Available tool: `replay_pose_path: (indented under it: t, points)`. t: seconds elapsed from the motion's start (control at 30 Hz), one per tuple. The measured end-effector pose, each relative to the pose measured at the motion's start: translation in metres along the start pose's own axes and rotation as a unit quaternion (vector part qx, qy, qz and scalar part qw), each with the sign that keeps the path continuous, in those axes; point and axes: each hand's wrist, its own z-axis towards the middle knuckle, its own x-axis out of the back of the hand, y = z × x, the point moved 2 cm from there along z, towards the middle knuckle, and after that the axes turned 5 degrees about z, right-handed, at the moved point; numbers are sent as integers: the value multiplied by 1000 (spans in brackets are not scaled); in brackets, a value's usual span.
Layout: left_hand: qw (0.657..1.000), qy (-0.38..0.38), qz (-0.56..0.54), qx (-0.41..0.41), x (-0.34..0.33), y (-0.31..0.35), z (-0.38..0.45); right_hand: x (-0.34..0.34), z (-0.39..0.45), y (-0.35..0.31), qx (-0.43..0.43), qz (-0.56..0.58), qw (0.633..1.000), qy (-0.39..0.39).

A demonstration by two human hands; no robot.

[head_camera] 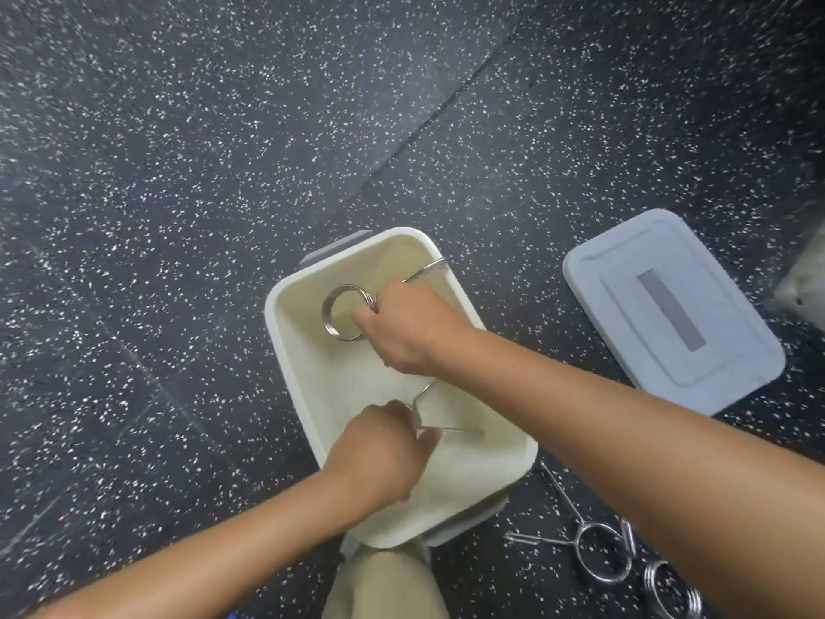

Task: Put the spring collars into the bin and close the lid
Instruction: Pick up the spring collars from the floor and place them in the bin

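Spring collar hangs inside the bin, pinched by the right hand; left hand grips another collar's handles.

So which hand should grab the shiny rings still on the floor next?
Probably the right hand. The loose rings lie on the floor right of the bin, under the right arm, so the left hand would have to cross over. Both hands hold a ring in the bin now.
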Motion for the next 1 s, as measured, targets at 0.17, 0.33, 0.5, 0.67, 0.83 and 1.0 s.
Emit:
replay_pose_path:
  t: [0.17, 0.33, 0.5, 0.67, 0.83, 1.0]
  points:
    - [1000, 15, -11, -14, 17, 6, -25, -32, 20, 2, 5, -131, 991, -21]
    - [999, 51, -8, -4, 42, 6, -47, -53, 33, 17, -34, -140, 989, 17]
    - [994, 95, -51, 10, 54, -11, -50, -71, 47, 27, -14, -176, 983, 55]
    - [990, 118, -80, 9, 64, -12, -45, -79, 53, 36, 29, -240, 968, 71]
    - [989, 121, -86, 3, 68, -5, -42, -67, 49, 33, 50, -255, 962, 87]
    - [989, 127, -79, -4, 71, 2, -45, -36, 22, 21, 99, -228, 958, 147]
